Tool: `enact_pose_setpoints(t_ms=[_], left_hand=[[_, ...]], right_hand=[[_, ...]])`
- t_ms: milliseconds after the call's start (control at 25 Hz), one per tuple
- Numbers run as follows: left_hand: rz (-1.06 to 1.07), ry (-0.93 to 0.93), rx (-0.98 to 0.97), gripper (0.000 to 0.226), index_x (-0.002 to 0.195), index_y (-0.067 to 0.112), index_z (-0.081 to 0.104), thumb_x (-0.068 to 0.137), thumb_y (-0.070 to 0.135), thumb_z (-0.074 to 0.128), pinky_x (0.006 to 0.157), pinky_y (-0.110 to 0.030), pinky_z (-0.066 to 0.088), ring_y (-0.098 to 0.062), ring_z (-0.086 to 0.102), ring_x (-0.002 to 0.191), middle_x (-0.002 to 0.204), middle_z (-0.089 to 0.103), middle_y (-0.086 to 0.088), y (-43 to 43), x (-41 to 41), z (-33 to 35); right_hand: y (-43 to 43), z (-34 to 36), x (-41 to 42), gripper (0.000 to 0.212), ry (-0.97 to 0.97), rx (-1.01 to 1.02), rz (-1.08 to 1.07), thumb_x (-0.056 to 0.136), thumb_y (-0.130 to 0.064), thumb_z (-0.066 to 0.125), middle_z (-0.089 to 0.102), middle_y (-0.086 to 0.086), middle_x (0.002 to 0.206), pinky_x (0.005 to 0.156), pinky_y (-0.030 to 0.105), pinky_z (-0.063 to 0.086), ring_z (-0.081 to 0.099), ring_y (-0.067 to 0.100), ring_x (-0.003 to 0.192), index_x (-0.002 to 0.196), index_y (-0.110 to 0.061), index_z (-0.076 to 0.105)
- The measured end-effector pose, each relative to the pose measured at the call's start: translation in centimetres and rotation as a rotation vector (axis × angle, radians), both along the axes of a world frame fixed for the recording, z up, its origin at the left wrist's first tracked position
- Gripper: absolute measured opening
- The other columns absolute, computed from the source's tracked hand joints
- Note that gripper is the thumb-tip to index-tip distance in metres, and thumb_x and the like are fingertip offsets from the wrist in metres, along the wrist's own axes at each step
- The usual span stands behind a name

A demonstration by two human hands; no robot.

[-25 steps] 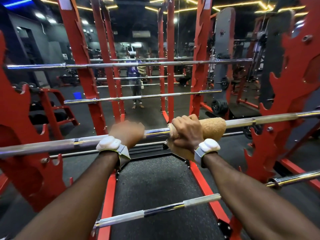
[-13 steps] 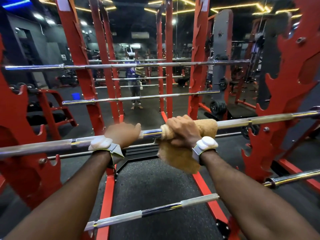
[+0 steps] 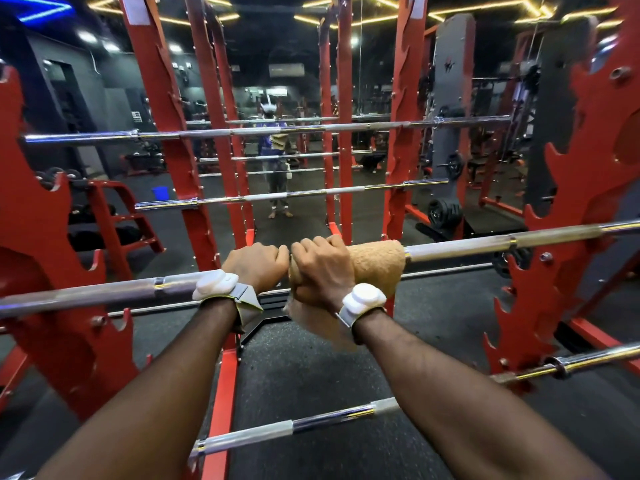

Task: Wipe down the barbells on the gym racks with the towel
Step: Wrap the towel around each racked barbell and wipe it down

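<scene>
The ends of the barbell being gripped are cut off at both picture edges, and its middle stretch is covered by the hands and by the tan towel. The fingertips of both hands are hidden behind the bar. A loose end of the towel is seen hanging below the right wrist, partly masked by it. The middle of the lower barbell is blocked by the right forearm. Thin bars far behind are too small to be counted, and a distant standing figure is poorly made out. Four barbells can be counted clearly: the gripped one and the lower one on the near red rack, and an upper bar and a second bar on the farther rack. One towel is seen, and two white wrist devices, one on the left wrist and one on the right. Both arms are stretched forward, knuckles up. The left hand is curled over the bare steel. The right hand is clenched round the towel, which is wrapped over the bar and extends to the right of that hand. The two hands are held just beside each other near the bar's middle.
</scene>
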State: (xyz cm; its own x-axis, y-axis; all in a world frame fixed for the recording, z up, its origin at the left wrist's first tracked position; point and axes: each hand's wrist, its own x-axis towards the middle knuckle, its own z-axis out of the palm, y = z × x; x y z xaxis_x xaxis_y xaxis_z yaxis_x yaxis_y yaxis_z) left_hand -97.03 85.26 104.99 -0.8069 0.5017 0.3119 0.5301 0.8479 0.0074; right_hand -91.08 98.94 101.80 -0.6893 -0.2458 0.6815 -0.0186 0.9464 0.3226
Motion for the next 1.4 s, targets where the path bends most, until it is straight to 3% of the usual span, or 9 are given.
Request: enact_pose_setpoints(t_ms=[120, 400, 560, 800, 920, 1120, 1400], left_hand=[[-0.001, 0.012, 0.011, 0.055, 0.093, 0.016, 0.067, 0.1, 0.044, 0.02, 0.082, -0.039, 0.044, -0.036, 0.063, 0.1, 0.108, 0.068, -0.014, -0.2, 0.1, 0.0], [-0.008, 0.064, -0.024, 0.063, 0.096, 0.02, 0.07, 0.1, 0.051, 0.015, 0.073, -0.036, 0.043, -0.034, 0.064, 0.093, 0.099, 0.07, -0.012, -0.9, 0.1, -0.1], [0.003, 0.075, -0.027, 0.065, 0.096, 0.017, 0.071, 0.1, 0.051, 0.016, 0.072, -0.036, 0.038, -0.035, 0.064, 0.097, 0.101, 0.069, -0.013, -0.4, 0.5, -0.3], [0.007, 0.092, 0.01, 0.061, 0.086, 0.016, 0.07, 0.099, 0.047, 0.019, 0.069, -0.034, 0.038, -0.033, 0.063, 0.086, 0.094, 0.069, -0.012, -0.2, 0.3, -0.3], [0.004, 0.064, 0.024, 0.056, 0.082, 0.017, 0.067, 0.099, 0.043, 0.021, 0.068, -0.034, 0.037, -0.029, 0.053, 0.076, 0.094, 0.068, -0.011, -0.1, 0.3, -0.1], [0.016, 0.036, 0.048, 0.055, 0.097, 0.016, 0.07, 0.101, 0.043, 0.023, 0.076, -0.036, 0.039, -0.035, 0.064, 0.099, 0.106, 0.069, -0.012, 0.0, 0.1, -0.1], [0.014, 0.063, 0.077, 0.057, 0.093, 0.018, 0.07, 0.101, 0.044, 0.02, 0.078, -0.036, 0.043, -0.034, 0.065, 0.097, 0.102, 0.071, -0.011, -0.4, 0.3, -0.5]], right_hand=[[1.6, 0.2, 0.6, 0.032, -0.007, 0.018, 0.073, 0.051, -0.032, 0.051, 0.053, 0.001, 0.073, 0.062, 0.037, 0.036, 0.049, 0.026, 0.064, 0.08, -0.019, 0.049], [7.2, 1.0, 2.2, 0.056, -0.161, 0.035, 0.01, 0.042, -0.047, 0.071, 0.057, 0.001, 0.075, 0.063, 0.036, 0.036, 0.056, 0.027, 0.066, 0.086, -0.017, 0.055], [11.9, 0.4, 3.9, 0.059, -0.159, -0.039, -0.065, 0.051, -0.061, 0.054, 0.058, 0.003, 0.077, 0.066, 0.039, 0.038, 0.057, 0.028, 0.069, 0.089, -0.015, 0.057], [9.8, -0.1, 3.4, 0.04, -0.003, -0.007, -0.118, 0.054, -0.045, 0.058, 0.057, 0.001, 0.074, 0.069, 0.04, 0.037, 0.054, 0.028, 0.068, 0.082, -0.017, 0.056], [6.6, -0.5, 2.3, 0.034, 0.075, 0.001, -0.058, 0.054, -0.037, 0.063, 0.054, 0.001, 0.074, 0.069, 0.04, 0.036, 0.052, 0.028, 0.069, 0.081, -0.019, 0.053], [0.0, -0.5, 0.1, 0.024, 0.093, -0.009, 0.007, 0.055, -0.027, 0.054, 0.052, 0.0, 0.071, 0.065, 0.038, 0.032, 0.049, 0.026, 0.065, 0.077, -0.021, 0.05], [0.9, 0.5, 0.3, 0.04, -0.074, -0.013, 0.002, 0.046, -0.035, 0.064, 0.054, -0.003, 0.071, 0.061, 0.034, 0.03, 0.053, 0.024, 0.063, 0.08, -0.02, 0.05]])
